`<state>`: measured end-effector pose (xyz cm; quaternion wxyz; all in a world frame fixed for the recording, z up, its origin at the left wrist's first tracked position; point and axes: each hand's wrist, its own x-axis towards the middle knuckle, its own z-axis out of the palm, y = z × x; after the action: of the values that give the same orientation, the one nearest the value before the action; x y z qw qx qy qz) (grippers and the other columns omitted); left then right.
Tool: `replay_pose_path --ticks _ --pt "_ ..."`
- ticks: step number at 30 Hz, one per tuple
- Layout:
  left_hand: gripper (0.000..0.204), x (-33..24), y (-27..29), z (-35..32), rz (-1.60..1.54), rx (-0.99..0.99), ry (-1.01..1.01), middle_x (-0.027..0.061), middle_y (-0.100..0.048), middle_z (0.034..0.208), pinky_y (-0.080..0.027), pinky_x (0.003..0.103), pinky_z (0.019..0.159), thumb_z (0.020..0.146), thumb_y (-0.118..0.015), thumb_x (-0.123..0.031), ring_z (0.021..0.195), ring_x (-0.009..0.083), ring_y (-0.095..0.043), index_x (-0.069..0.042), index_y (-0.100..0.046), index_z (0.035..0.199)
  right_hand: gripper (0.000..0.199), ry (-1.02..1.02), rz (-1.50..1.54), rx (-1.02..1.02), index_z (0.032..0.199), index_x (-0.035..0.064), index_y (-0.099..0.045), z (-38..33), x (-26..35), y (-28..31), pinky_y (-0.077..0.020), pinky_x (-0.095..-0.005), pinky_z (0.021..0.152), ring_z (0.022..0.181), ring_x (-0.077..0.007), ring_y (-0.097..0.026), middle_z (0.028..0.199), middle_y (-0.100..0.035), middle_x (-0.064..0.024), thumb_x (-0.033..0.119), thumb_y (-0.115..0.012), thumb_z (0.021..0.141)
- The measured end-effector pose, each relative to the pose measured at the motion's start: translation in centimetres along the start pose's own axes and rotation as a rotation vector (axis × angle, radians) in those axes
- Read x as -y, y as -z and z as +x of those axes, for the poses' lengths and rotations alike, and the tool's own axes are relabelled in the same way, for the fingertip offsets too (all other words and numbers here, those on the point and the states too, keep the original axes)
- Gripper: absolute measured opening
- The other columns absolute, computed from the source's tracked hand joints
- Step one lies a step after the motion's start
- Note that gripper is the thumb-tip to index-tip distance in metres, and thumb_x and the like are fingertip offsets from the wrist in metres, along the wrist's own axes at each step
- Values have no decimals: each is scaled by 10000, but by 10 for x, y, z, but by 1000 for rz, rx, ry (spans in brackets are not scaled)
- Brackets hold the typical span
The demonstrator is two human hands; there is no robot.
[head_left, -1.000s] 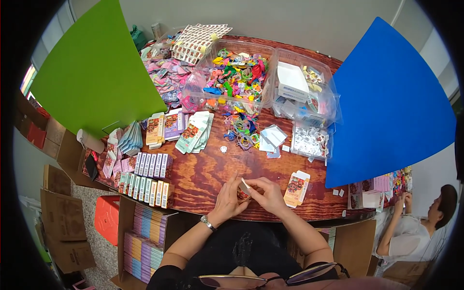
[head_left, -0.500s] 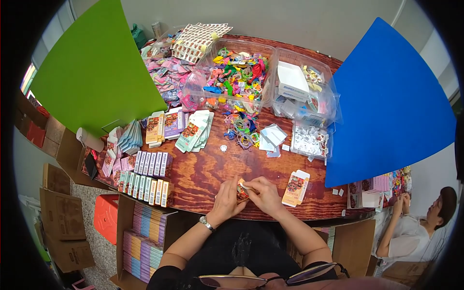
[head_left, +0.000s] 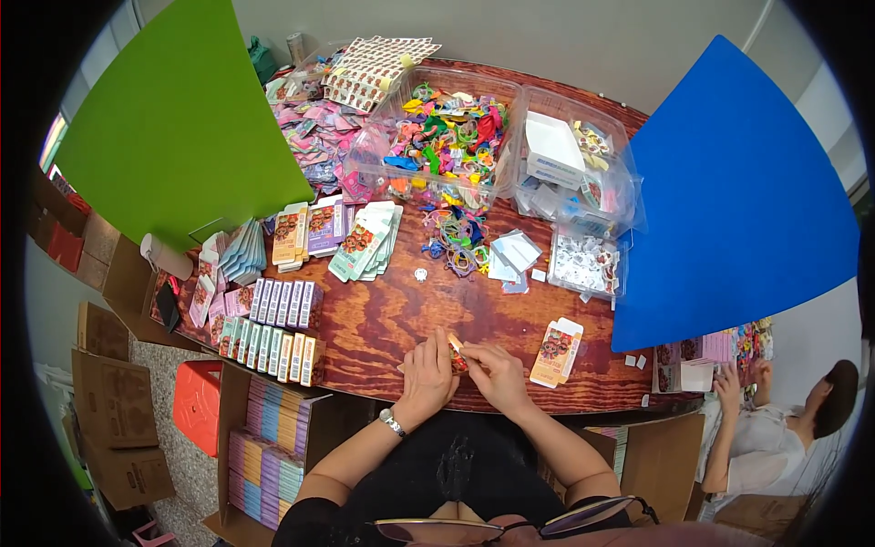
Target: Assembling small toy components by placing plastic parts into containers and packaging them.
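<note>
My left hand (head_left: 427,376) and my right hand (head_left: 497,374) meet at the near edge of the wooden table (head_left: 392,319). Between their fingers they pinch a small orange and red item (head_left: 457,354); its exact kind is too small to tell. A small flat printed box (head_left: 556,351) lies just right of my right hand. A tiny white round piece (head_left: 420,273) sits alone on the wood farther out.
Rows of small boxes (head_left: 278,328) line the table's left side, with stacked flat packs (head_left: 365,242) behind. Clear bins hold colourful toys (head_left: 447,146) and white packets (head_left: 570,169). Green (head_left: 173,128) and blue (head_left: 729,201) boards flank the table. Another person (head_left: 775,438) works at lower right.
My hands have stayed at the table's near edge, shifting slightly while turning the small item between the fingers. The printed box beside them has not moved.
</note>
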<state>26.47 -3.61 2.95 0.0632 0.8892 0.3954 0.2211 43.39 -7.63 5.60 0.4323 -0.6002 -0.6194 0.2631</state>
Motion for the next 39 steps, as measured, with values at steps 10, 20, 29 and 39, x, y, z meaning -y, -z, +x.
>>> replay_pose_path --ticks 10,20,29,39 --pt "1023 1 2 3 -59 17 36 276 -496 1280 -425 440 829 727 -795 -199 978 360 -522 182 -228 1488 265 -253 231 -76 1184 -10 -703 -6 -6 -8 -572 -309 833 989 -180 -723 1082 -748 -157 94 -685 941" --pt "980 -3 2 3 -9 17 55 271 -502 1290 -417 442 829 737 -768 -194 968 347 -521 185 -250 1478 346 -54 -14 -60 1291 -29 -630 -19 4 -14 -555 -399 929 1120 -364 -678 1245 -665 -245 37 -597 952" --pt "939 -4 6 7 -55 33 76 272 -506 1303 -423 441 854 746 -738 -178 987 353 -528 177 -269 1477 432 98 -155 -24 1363 -23 -571 -21 4 -16 -530 -415 979 1172 -370 -646 1317 -620 -251 35 -618 938" --pt "958 1 31 21 -67 62 -36 294 -440 1440 -415 456 986 780 -785 -257 1170 388 -521 97 -284 1515 398 -362 227 93 1373 -8 -580 -3 -29 -21 -569 -354 905 1084 -193 -693 1259 -688 -152 111 -620 995"
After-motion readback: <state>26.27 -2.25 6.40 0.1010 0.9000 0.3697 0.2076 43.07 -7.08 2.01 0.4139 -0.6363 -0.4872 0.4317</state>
